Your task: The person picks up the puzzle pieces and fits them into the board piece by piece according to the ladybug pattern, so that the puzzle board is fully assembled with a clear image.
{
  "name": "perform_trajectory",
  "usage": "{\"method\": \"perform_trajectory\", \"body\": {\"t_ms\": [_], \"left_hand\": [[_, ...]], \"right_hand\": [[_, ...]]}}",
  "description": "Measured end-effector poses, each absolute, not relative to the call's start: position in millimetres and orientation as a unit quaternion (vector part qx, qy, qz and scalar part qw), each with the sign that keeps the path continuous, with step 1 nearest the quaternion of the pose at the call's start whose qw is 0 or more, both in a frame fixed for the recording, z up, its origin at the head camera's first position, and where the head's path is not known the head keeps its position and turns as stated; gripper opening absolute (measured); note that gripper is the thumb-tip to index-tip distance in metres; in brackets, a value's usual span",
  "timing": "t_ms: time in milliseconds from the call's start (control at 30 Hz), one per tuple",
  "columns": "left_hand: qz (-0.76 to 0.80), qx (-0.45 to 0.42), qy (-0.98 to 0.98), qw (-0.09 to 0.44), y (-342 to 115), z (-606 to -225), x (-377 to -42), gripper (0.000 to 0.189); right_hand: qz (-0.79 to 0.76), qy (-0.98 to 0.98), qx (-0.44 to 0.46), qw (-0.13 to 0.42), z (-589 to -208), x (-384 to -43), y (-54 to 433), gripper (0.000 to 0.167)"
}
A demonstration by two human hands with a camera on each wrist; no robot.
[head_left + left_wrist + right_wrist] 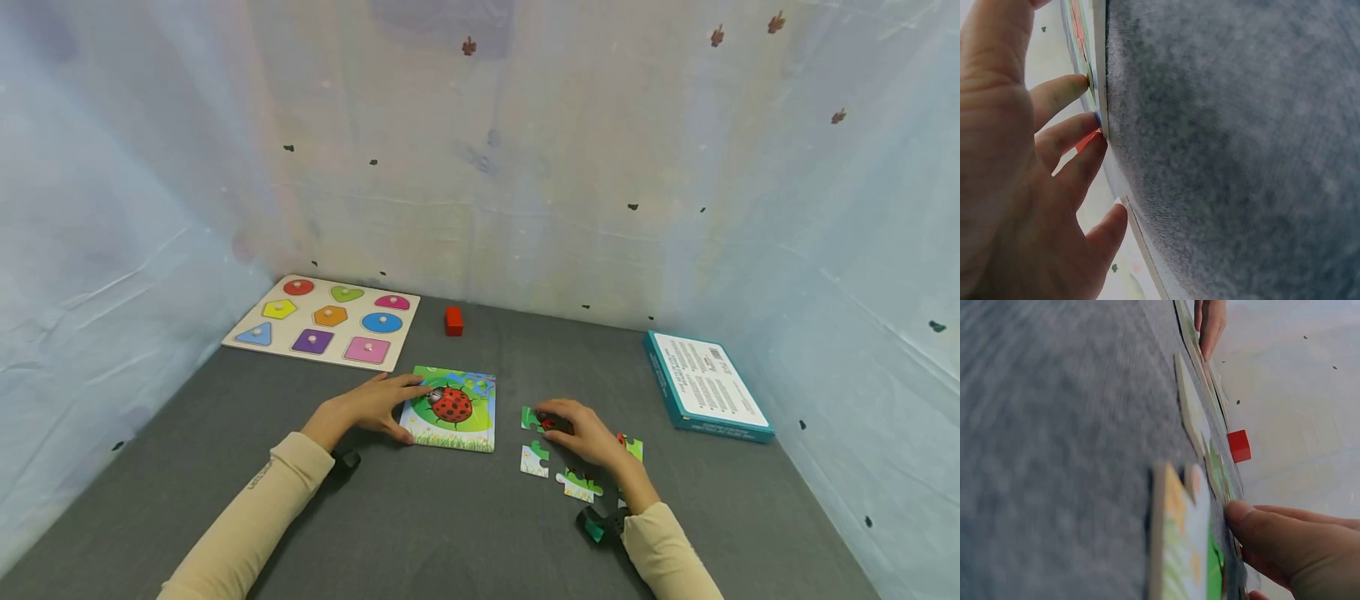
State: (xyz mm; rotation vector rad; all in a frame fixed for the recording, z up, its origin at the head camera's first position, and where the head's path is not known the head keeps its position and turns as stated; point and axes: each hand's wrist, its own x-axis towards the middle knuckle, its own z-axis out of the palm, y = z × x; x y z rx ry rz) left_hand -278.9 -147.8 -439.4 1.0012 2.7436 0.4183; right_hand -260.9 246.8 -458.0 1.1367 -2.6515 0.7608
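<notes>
A square ladybug picture board (452,407) lies flat on the grey table. My left hand (372,407) rests at its left side, fingers stretched onto the upper edge and thumb by the lower left. In the left wrist view those fingers (1079,169) touch the board edge. To the right, my right hand (588,432) has thumb and fingers curled around a red-and-black ladybug puzzle piece (553,423), partly hidden beneath it. A green piece (530,418) lies against that one. Nearer me are a grass corner piece (534,459) and a grass edge piece (579,485).
A yellow-green piece (634,448) lies beyond my right wrist, with another mostly hidden by it. A wooden shape board with knobs (341,323) stands back left, a red block (453,322) at the back, a teal box (708,383) at right. Pale sheeting (525,167) walls the table.
</notes>
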Motion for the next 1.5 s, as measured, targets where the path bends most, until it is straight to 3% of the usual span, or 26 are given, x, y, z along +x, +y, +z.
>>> {"method": "perform_trajectory", "body": {"t_ms": [567, 1067, 1500], "left_hand": [[0.152, 0.343, 0.924, 0.075, -147.0, -442.6, -283.3, 0.097], [0.168, 0.348, 0.919, 0.078, -147.1, -446.6, -285.0, 0.094], [0.223, 0.345, 0.908, 0.087, -150.0, -447.5, -285.8, 0.073]], "right_hand": [[0.247, -0.89, 0.378, 0.063, -445.3, -263.4, 230.1, 0.036], [0.279, -0.862, 0.417, 0.064, -425.9, -277.4, 154.0, 0.037], [0.3, -0.84, 0.449, 0.05, -447.7, -287.7, 100.9, 0.035]]}}
